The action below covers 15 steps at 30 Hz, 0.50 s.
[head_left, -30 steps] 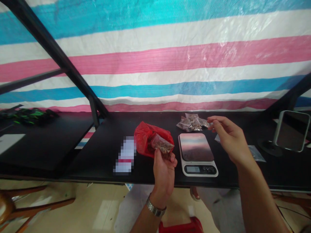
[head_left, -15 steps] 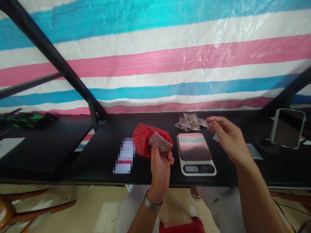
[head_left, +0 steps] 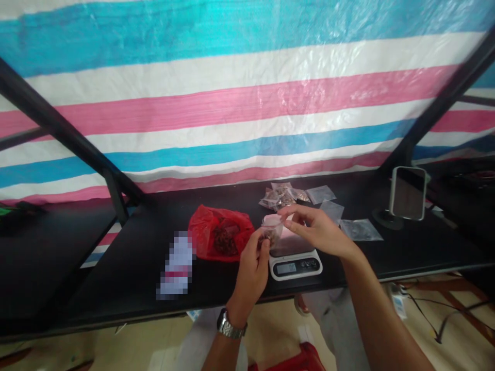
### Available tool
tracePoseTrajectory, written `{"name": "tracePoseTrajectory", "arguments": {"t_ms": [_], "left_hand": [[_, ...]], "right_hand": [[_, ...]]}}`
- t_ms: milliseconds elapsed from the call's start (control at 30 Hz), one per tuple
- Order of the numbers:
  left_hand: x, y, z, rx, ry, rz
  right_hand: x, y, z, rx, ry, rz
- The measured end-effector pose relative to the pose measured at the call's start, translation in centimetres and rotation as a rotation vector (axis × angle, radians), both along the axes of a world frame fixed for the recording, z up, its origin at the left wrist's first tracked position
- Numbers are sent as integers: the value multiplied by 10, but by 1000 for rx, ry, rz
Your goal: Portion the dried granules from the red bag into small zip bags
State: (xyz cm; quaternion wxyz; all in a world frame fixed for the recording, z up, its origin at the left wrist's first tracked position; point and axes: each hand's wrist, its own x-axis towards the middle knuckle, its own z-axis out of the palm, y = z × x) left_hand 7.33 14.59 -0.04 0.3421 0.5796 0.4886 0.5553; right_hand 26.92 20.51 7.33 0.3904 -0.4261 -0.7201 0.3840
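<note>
My left hand [head_left: 252,270] grips a small clear plastic bag [head_left: 272,232] by its lower part, between thumb and fingers. Dried brown bits fill the bottom of the bag. At the bag's upper edge, my right hand [head_left: 317,231] pinches with thumb and fingertips. Both hands are over the white kitchen scale [head_left: 297,269], partly covering its plate. Left of them lies an open red plastic bag [head_left: 204,232] with a heap of dark brown dried pieces [head_left: 226,238] inside.
Behind the scale is a pile of filled clear bags [head_left: 282,196]. Flat clear bags [head_left: 361,230] lie to the right, near a phone on a stand [head_left: 408,195]. A blurred paper slip [head_left: 176,268] lies at left. Black frame bars slant up at both sides.
The filled bag has moved right from above the red bag to above the scale, now held upright. My right hand has come left from the bag pile to its top edge. The view has shifted.
</note>
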Motion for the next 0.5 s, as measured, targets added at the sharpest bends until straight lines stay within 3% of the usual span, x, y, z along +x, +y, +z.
{"name": "tracePoseTrajectory", "arguments": {"t_ms": [167, 333, 500], "left_hand": [[12, 9, -3, 23, 128, -72], [10, 20, -3, 107, 174, 168], [4, 31, -6, 134, 57, 340]], "right_hand": [[9, 5, -7, -22, 51, -58], [24, 13, -24, -66, -81, -140], [29, 20, -43, 62, -249, -334]]}}
